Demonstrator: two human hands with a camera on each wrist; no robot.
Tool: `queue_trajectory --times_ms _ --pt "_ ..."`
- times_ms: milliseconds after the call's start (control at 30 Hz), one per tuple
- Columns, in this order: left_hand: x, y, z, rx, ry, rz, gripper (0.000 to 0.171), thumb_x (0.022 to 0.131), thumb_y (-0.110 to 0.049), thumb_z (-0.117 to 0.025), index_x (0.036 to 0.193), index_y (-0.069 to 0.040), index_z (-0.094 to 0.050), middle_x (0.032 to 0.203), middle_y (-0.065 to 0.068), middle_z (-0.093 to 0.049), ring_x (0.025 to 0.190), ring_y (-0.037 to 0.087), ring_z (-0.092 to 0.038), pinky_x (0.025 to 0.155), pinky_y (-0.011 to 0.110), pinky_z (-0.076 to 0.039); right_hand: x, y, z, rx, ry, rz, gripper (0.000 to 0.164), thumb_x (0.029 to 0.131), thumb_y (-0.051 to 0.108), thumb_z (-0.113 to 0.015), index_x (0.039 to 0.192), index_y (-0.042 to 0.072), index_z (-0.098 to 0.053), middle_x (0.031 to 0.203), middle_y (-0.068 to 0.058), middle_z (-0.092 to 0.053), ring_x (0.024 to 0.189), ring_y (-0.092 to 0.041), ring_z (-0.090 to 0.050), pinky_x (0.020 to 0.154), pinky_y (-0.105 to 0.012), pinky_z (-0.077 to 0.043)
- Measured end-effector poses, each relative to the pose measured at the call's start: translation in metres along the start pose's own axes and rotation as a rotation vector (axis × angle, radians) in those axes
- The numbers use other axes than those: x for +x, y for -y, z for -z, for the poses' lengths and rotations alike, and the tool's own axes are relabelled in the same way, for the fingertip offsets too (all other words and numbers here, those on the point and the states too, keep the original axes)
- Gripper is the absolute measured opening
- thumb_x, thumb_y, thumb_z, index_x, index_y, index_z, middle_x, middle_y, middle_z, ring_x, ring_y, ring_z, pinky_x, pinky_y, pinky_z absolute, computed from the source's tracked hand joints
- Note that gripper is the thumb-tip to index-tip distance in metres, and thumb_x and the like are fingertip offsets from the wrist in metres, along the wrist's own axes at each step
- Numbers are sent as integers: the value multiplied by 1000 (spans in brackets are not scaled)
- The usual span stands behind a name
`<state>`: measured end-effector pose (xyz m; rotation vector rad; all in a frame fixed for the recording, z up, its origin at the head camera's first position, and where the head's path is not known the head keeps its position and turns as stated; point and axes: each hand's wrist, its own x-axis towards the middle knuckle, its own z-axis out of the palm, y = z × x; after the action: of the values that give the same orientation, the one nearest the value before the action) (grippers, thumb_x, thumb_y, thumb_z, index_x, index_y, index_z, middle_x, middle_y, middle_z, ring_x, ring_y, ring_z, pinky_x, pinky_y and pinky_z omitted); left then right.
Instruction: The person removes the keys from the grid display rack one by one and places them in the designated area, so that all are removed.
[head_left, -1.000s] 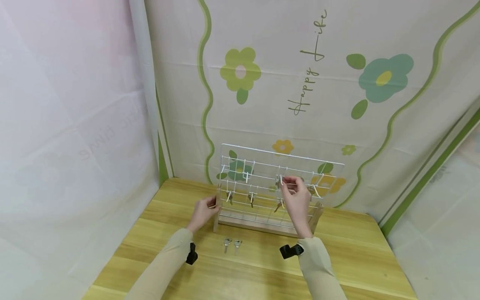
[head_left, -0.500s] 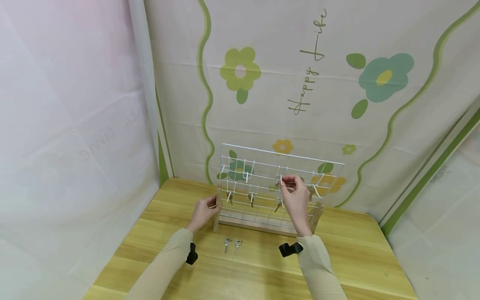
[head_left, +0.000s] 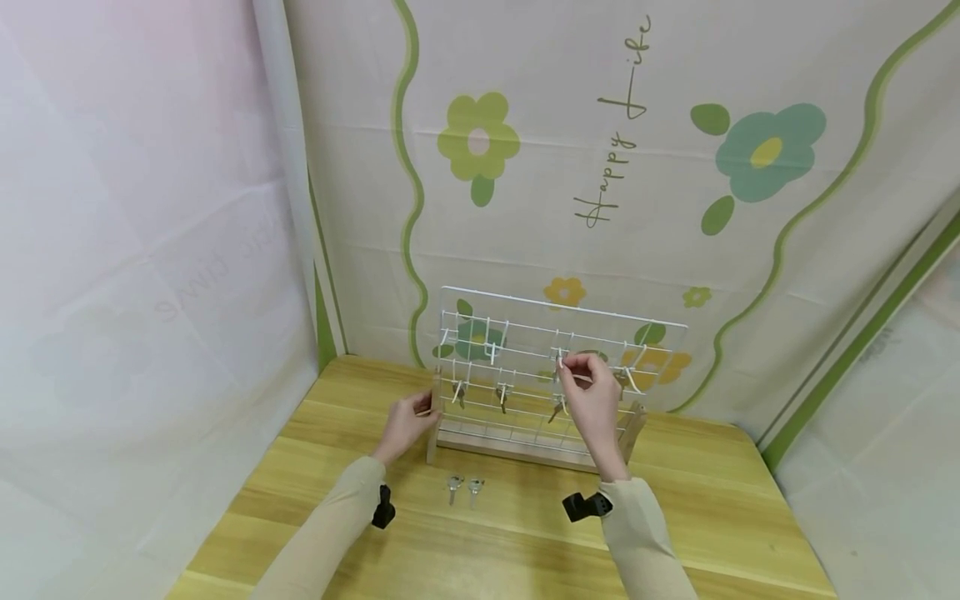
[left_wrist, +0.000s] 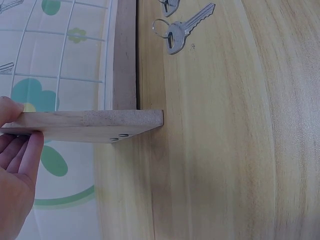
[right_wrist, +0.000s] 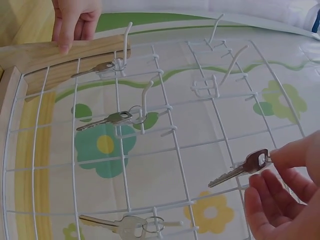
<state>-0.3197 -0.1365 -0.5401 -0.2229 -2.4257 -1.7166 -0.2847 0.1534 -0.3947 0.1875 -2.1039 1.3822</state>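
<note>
My left hand (head_left: 405, 427) grips the wooden side post (left_wrist: 90, 122) of a white wire rack (head_left: 562, 307), thumb on one face and fingers on the other. At the rack's upper middle hook, my right hand (head_left: 592, 396) pinches a key (right_wrist: 240, 169) by its ring end, between thumb and forefinger. The ring is mostly hidden by the fingertips, so whether it is on the hook I cannot tell. Other keys hang by rings on hooks, among them a silver key (right_wrist: 125, 227) and a darker key (right_wrist: 107, 121) in the right wrist view.
Two loose keys, a left one (head_left: 453, 489) and a right one (head_left: 476, 490), lie on the wooden table (head_left: 510, 558) in front of the rack. At the upper left of the grid, a hook (right_wrist: 235, 65) bears no key. A flowered cloth (head_left: 540, 208) hangs behind.
My right hand shifts only very slightly at the upper middle hook, still pinching the key. The left hand stays on the post, and the loose keys have not moved.
</note>
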Motion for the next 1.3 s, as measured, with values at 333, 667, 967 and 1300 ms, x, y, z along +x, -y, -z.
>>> queue_trajectory --times_ms 333,667,967,1300 --pt "1 2 -1 19 -2 -3 41 86 5 -69 126 10 -61 121 28 -68 112 40 -68 90 38 -62 -8 5 9 2 60 -45 10 91 9 -70 96 1 -70 97 -14 -72 82 -1 -62 73 -7 -55" --pt "2 2 -1 -1 -7 2 39 86 6 -69 125 10 -62 120 28 -68 112 39 -68 90 37 -62 -11 11 15 7 83 -38 12 90 10 -71 94 -1 -68 93 -16 -70 80 -1 -60 71 -7 -54" --pt "2 1 0 4 3 21 40 87 5 -69 126 10 -61 121 27 -68 113 39 -67 91 37 -62 -14 15 18 23 118 -68 11 91 8 -69 95 -1 -66 95 -16 -68 77 1 -60 67 -8 -54" --pt "1 1 0 -3 -2 14 40 86 7 -69 125 11 -61 121 29 -67 112 40 -67 91 38 -62 -27 2 11 -17 183 -123 5 91 6 -68 92 1 -68 92 -16 -70 76 2 -62 67 -8 -54"
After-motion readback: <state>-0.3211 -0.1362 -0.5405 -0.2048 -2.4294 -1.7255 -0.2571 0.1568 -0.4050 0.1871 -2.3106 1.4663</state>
